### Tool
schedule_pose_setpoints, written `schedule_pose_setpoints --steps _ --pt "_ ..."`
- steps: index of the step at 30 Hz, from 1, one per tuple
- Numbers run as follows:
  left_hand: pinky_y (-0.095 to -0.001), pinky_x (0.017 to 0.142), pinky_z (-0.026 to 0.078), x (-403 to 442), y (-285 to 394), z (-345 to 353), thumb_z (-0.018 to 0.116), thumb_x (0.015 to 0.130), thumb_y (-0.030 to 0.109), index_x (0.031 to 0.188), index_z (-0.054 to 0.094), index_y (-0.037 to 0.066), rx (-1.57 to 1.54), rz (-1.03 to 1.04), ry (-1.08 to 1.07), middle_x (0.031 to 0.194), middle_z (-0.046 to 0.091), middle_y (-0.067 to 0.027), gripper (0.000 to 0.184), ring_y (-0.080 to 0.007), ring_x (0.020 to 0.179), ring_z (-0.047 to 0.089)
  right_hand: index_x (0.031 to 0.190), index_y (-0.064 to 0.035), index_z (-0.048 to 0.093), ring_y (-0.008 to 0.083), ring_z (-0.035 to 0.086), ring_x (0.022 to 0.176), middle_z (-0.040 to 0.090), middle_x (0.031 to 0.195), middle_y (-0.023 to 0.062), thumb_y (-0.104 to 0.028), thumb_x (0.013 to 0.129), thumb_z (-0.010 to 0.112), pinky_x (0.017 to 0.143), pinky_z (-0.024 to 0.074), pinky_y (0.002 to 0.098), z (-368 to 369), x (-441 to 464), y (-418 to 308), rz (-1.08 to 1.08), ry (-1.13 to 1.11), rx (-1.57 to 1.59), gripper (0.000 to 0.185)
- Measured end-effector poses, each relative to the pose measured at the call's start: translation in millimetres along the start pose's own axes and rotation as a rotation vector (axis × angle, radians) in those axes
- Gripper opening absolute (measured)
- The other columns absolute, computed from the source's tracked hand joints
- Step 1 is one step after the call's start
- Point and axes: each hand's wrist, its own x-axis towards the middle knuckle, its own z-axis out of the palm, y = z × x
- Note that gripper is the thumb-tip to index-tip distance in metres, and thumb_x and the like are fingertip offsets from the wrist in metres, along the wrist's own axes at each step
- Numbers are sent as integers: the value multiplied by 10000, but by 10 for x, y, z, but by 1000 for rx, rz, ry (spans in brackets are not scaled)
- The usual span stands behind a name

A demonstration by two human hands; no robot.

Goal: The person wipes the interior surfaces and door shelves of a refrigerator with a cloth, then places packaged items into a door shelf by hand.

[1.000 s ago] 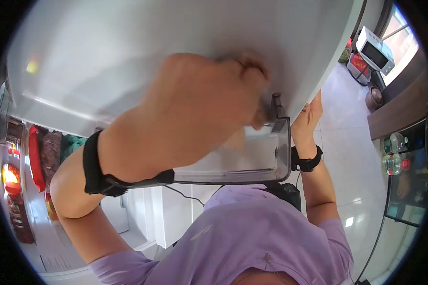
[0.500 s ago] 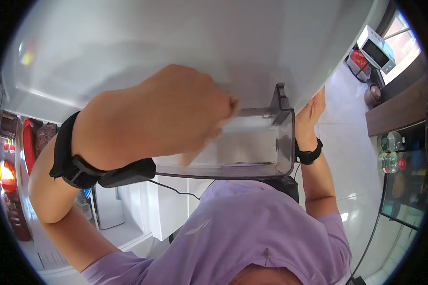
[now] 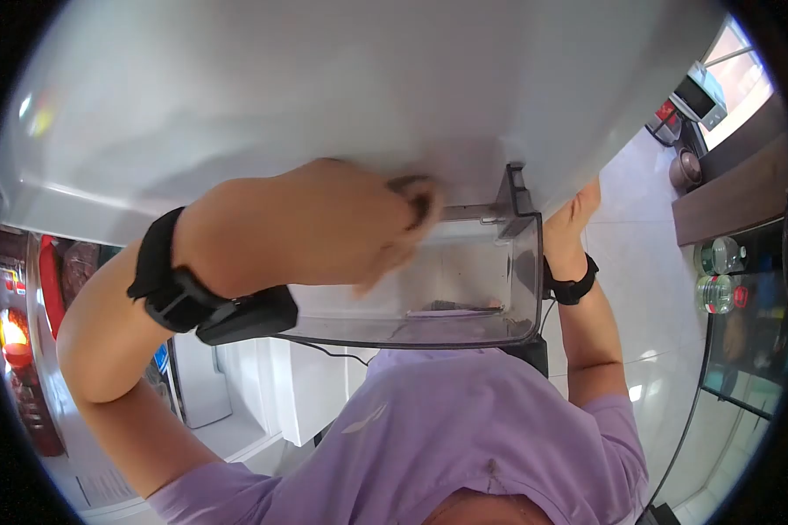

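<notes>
My left hand (image 3: pixel 315 223) is closed in front of the white inner wall of a refrigerator door (image 3: pixel 263 79), above a clear grey-rimmed door bin (image 3: pixel 411 339). Its fingers are curled and blurred; a small dark patch shows at them, and what they hold cannot be made out. The bin hangs on the door, with its right end and corner post visible; the hand hides its left part. At the right, my right hand (image 3: pixel 576 214) is at the door's edge, its fingers partly hidden behind it.
Refrigerator shelves with red packages (image 3: pixel 51 284) are at the left. A white drawer (image 3: pixel 302 394) sits below the bin. Plastic bottles (image 3: pixel 718 293), a brown pot (image 3: pixel 685 168) and a white appliance (image 3: pixel 702 94) are at the right. A thin black cable (image 3: pixel 333 352) runs under the bin.
My left hand has moved left and down along the door wall, away from the bin's right corner post. The door edge has shifted right in view. My right hand stays at that edge.
</notes>
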Motion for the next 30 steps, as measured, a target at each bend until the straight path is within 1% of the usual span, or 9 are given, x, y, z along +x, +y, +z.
schedule_pose_setpoints --steps 3,6,8,10,15,19,21,26,30 --pt "-428 626 476 -116 -22 -29 517 797 123 987 520 26 37 -126 -153 766 580 -138 213 -357 687 596 1252 67 413 256 464 1152 487 1242 160 -310 842 492 975 333 332 36 13 -45 28 18 43 563" --pt "-406 655 478 -99 37 5 500 817 133 1040 510 46 -86 32 80 858 581 -127 239 -332 755 594 1255 68 409 257 462 1154 488 1241 162 -287 825 502 979 328 329 31 6 -15 51 6 37 565" --pt "-403 676 476 2 100 0 500 831 146 1055 524 62 -335 5 29 893 573 -128 241 -322 781 587 1257 67 407 258 460 1153 488 1239 162 -282 823 507 979 328 329 28 4 12 48 -5 38 566" --pt "-403 690 473 99 153 5 501 845 160 1085 527 72 -449 49 3 913 567 -131 257 -319 794 580 1262 65 402 257 459 1153 486 1239 162 -283 824 516 978 328 330 19 -2 37 24 -23 47 570" --pt "-402 709 458 293 235 -7 491 881 191 1178 498 86 -424 251 -93 910 558 -135 315 -329 803 567 1271 60 390 253 457 1146 473 1245 164 -314 833 540 970 335 334 8 -22 10 55 -40 101 596" --pt "-396 714 442 336 176 1 493 885 189 1142 529 85 -610 229 -158 902 555 -127 279 -330 811 560 1271 57 393 252 463 1134 476 1233 161 -316 817 554 964 343 337 19 23 8 22 -21 151 610" --pt "-396 716 435 344 151 68 500 881 189 1119 545 88 -663 302 -175 901 555 -125 262 -335 813 556 1268 56 398 253 470 1124 484 1220 160 -297 801 557 959 348 336 38 25 1 18 -15 140 606" --pt "-393 714 434 318 63 16 513 861 165 1089 572 100 -531 283 -287 863 562 -127 244 -329 791 548 1252 54 413 251 488 1093 499 1193 160 -193 746 530 951 353 328 -3 0 -50 30 -40 72 575" --pt "-351 716 446 149 59 -132 523 851 142 1071 590 88 -457 119 -438 834 596 -97 236 -276 758 569 1243 45 427 247 487 1090 500 1191 159 -146 714 510 952 351 327 5 33 -84 61 -53 101 569"
